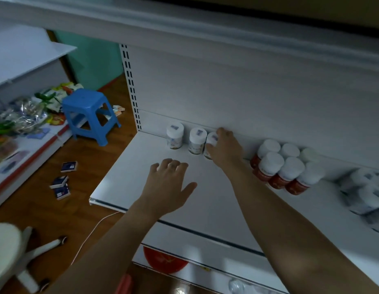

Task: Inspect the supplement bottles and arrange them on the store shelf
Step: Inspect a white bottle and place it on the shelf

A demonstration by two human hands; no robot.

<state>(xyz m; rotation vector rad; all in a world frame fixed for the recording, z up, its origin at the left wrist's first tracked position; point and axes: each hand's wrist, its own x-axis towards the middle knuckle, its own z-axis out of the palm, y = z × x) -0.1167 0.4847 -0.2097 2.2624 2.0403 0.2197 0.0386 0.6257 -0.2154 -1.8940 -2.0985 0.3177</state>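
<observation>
The right hand (225, 150) has its grip around the third white-capped bottle (211, 139) at the shelf (125, 179) back; the left hand (168, 183) hovers, grip open, fingers spread

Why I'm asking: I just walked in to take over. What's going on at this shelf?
A person is stocking a white shelf. Their right hand grips the third bottle in a white-capped row along the back wall, beside two bottles already standing. The left hand hovers open over bare shelf. Red bottles cluster further right.
</observation>
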